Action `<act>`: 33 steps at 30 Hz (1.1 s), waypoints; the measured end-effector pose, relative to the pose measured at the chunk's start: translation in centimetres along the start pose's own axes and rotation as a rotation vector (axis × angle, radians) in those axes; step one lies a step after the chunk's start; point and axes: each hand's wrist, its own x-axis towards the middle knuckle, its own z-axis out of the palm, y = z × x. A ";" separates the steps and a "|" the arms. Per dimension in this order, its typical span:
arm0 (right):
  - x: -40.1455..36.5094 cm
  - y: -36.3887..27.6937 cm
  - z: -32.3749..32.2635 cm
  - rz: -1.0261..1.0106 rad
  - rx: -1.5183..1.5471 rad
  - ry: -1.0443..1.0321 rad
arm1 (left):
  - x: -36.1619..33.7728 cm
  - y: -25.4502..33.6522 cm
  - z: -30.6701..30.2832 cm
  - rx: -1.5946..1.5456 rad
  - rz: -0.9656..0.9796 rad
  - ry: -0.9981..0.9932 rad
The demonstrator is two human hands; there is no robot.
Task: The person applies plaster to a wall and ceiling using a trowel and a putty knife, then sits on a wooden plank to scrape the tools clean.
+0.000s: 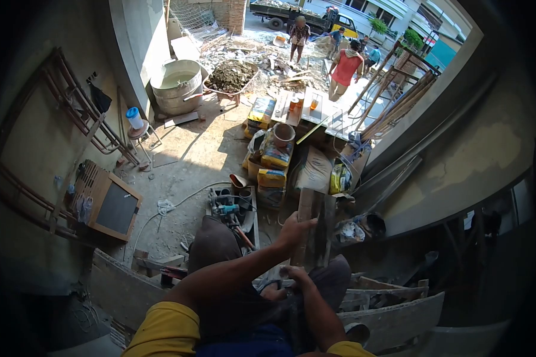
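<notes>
A short, thick wooden board [305, 238] stands nearly upright in front of me, its right side dark and in shadow. My left hand [295, 230] is closed around its left edge, about halfway up, with the thumb across the face. Lower down, my right hand [296, 274] grips the bottom end of the same board; its fingers are partly hidden. Both knees are bent beneath my arms, and one bare foot [273, 291] shows between them. Just beyond my left knee, a tool box [255, 229] holds a teal power tool [225, 209].
Stacked cement bags [274, 178] and a bucket [283, 135] stand ahead. Farther off are a loaded wheelbarrow [231, 77], a large water drum [175, 89] and several people outside. A cable [178, 201] crosses the floor at left. Curved wooden forms [393, 318] lie beside and below me.
</notes>
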 end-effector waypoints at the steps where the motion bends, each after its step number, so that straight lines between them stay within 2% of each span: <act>1: -0.2 -0.1 0.0 -0.033 -0.040 -0.003 | 0.0 0.0 0.0 0.006 0.000 0.006; 8: 0.3 0.6 -0.1 -0.072 0.008 -0.028 | 0.6 -0.8 -0.2 0.007 0.019 0.029; 11: 0.1 0.2 0.0 0.026 -0.011 -0.011 | 0.6 -0.9 -0.2 0.000 0.017 0.027; 13: -0.1 0.5 0.0 -0.044 0.111 -0.030 | 0.6 -0.9 -0.1 0.009 0.021 0.033; 19: 0.8 0.7 0.3 0.030 0.056 0.029 | 0.3 -0.5 -0.1 0.031 0.009 0.017; 33: 0.0 0.5 0.2 -0.018 0.117 -0.012 | 0.4 -0.7 -0.2 0.040 0.008 0.022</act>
